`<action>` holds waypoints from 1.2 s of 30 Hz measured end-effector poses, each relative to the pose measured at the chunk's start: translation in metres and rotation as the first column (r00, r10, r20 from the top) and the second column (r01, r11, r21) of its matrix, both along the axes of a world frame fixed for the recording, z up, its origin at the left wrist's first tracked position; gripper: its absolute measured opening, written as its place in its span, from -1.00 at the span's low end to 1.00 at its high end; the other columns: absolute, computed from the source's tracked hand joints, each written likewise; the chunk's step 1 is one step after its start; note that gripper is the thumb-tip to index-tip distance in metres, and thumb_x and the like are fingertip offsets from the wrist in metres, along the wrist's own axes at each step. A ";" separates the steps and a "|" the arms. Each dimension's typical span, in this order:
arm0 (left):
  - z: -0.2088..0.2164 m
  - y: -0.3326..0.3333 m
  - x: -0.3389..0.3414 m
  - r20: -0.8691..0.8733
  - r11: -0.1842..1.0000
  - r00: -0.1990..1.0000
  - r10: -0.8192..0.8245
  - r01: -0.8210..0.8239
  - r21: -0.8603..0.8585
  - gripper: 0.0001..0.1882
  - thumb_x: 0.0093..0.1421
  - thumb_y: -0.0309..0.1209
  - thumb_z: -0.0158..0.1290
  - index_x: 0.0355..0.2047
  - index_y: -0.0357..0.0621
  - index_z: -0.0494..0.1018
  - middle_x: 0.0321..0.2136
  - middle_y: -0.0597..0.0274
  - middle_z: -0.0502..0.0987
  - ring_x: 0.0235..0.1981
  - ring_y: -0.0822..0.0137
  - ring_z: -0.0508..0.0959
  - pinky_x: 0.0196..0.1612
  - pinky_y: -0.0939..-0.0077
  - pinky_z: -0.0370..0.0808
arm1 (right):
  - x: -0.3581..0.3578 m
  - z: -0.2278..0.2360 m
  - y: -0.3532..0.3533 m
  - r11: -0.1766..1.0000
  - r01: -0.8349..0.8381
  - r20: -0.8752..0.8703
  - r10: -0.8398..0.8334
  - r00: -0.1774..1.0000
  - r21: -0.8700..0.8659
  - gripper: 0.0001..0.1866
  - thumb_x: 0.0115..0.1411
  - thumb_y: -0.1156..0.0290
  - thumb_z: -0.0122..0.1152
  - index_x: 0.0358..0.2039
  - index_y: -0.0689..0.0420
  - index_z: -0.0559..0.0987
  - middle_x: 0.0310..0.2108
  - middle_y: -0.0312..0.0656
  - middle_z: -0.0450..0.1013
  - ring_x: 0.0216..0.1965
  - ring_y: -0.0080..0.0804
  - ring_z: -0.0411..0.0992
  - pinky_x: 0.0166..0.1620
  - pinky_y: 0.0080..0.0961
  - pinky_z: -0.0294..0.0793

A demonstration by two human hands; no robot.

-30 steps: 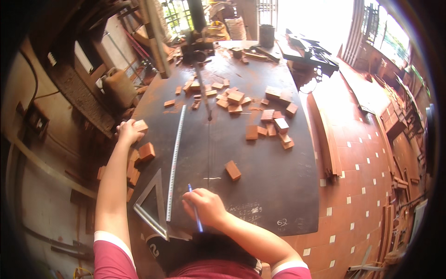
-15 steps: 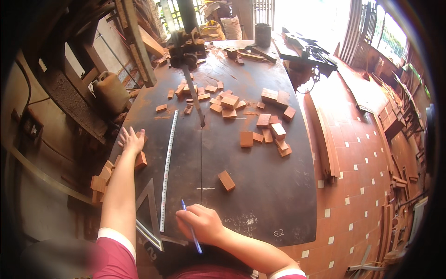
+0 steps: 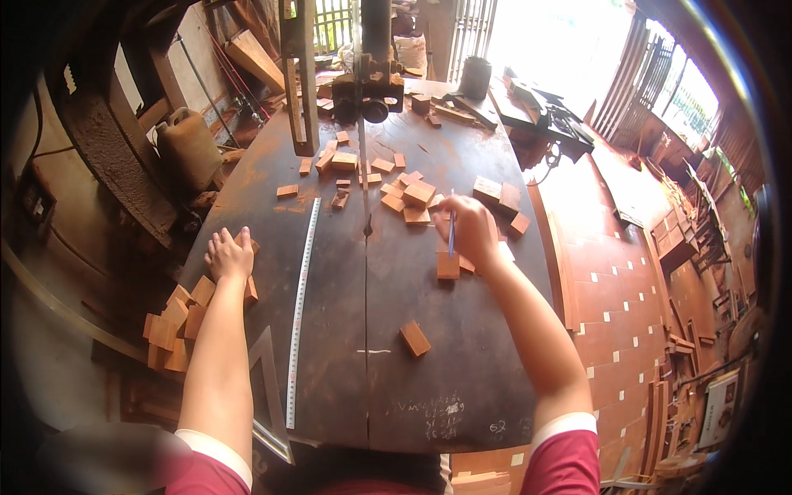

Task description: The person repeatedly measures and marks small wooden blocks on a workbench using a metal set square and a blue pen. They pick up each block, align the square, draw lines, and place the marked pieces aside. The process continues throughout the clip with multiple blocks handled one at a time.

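Observation:
My left hand (image 3: 228, 256) lies at the table's left edge with its fingers stretched out, on or against a small wooden block (image 3: 253, 243) that shows beside the thumb. How far the palm covers that block is hidden. A blue pen (image 3: 452, 233) is gripped in my right hand (image 3: 474, 231), pointing down over the blocks on the right. Just below it shows a square reddish block (image 3: 448, 266); others there are partly covered by the hand. A lone block (image 3: 415, 338) lies nearer me. Between my arms a long white ruler (image 3: 303, 322) runs lengthwise.
A saw blade (image 3: 362, 157) comes down through the dark tabletop (image 3: 330, 363), with a slot running toward me. Loose blocks (image 3: 419, 195) are scattered beyond it. More blocks (image 3: 175, 318) are stacked by my left forearm, near a metal set square (image 3: 266, 375). Planks (image 3: 554, 247) stand along the right side.
My right hand has moved from the near edge forward and right to the blocks, still holding the pen. My left hand stays at the left edge, its fingers closer together. The view has shifted slightly.

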State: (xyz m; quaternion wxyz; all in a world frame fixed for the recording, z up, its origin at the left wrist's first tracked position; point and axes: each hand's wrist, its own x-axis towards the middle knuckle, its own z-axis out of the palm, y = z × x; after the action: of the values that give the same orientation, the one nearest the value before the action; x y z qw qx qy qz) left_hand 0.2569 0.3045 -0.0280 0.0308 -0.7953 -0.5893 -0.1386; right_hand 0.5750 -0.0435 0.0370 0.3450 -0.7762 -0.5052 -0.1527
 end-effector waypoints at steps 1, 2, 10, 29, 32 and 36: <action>-0.002 -0.001 0.004 0.017 0.999 1.000 -0.018 0.018 0.026 -0.21 0.44 0.22 -0.31 0.33 -0.22 0.29 0.33 -0.11 0.34 0.36 -0.06 0.31 0.36 -0.09 0.19 | 0.021 -0.008 0.011 0.995 0.086 -0.069 -0.089 0.994 -0.045 -0.62 0.06 0.24 0.48 -0.16 0.14 0.60 -0.30 -0.04 0.62 -0.25 0.00 0.61 -0.13 -0.19 0.60; -0.004 -0.002 0.008 0.028 0.998 0.999 -0.036 0.035 0.052 -0.22 0.44 0.21 -0.30 0.31 -0.23 0.31 0.30 -0.12 0.37 0.34 -0.07 0.34 0.34 -0.07 0.23 | 0.040 -0.021 0.022 0.981 0.168 -0.137 -0.180 0.974 -0.095 -0.52 0.05 0.17 0.52 -0.09 0.15 0.59 -0.26 0.00 0.63 -0.20 0.02 0.62 -0.10 -0.20 0.60; 0.006 -0.005 -0.001 0.076 0.995 0.996 -0.045 0.038 0.091 -0.37 0.41 0.10 -0.16 0.07 -0.26 0.45 0.20 -0.15 0.45 0.24 -0.08 0.43 0.25 -0.03 0.35 | 0.060 -0.049 0.082 0.909 0.241 -0.295 -0.346 0.891 -0.340 -0.30 -0.10 0.14 0.63 0.03 0.15 0.57 -0.08 0.05 0.62 0.07 -0.08 0.56 0.14 -0.21 0.53; 0.068 -0.118 0.022 0.049 0.810 0.847 -0.529 0.487 0.326 -0.60 0.25 -0.32 0.19 0.06 -0.11 0.40 0.08 0.09 0.45 0.10 0.01 0.50 0.03 0.07 0.46 | -0.221 -0.002 -0.127 0.969 -0.237 -0.126 0.227 0.966 -0.072 -0.52 -0.03 0.15 0.62 -0.36 0.18 0.50 -0.48 -0.12 0.53 -0.40 -0.08 0.55 -0.28 -0.23 0.56; 0.090 -0.190 -0.044 0.217 0.805 0.775 -0.593 0.577 0.138 -0.70 0.22 -0.44 0.21 -0.05 -0.13 0.44 -0.14 0.05 0.53 -0.07 -0.06 0.58 -0.06 0.13 0.53 | -0.242 -0.004 -0.116 0.972 -0.229 -0.114 0.222 0.968 -0.050 -0.51 -0.02 0.12 0.62 -0.36 0.17 0.51 -0.49 -0.12 0.52 -0.41 -0.10 0.54 -0.30 -0.25 0.55; 0.077 -0.258 -0.149 0.307 0.845 0.833 -0.461 0.517 -0.135 -0.81 0.22 -0.43 0.22 -0.18 -0.16 0.50 -0.25 0.04 0.55 -0.18 -0.05 0.62 -0.14 0.13 0.55 | -0.272 -0.012 -0.085 0.957 -0.267 -0.065 0.262 0.963 -0.109 -0.49 -0.04 0.07 0.63 -0.40 0.15 0.48 -0.57 -0.17 0.49 -0.48 -0.14 0.53 -0.38 -0.25 0.51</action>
State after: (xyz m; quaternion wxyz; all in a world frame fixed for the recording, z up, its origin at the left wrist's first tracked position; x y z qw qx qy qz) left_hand 0.1079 0.0462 0.0491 -0.1690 -0.8931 -0.3750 -0.1823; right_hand 0.3027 -0.1284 0.0250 0.3288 -0.7240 -0.6038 -0.0561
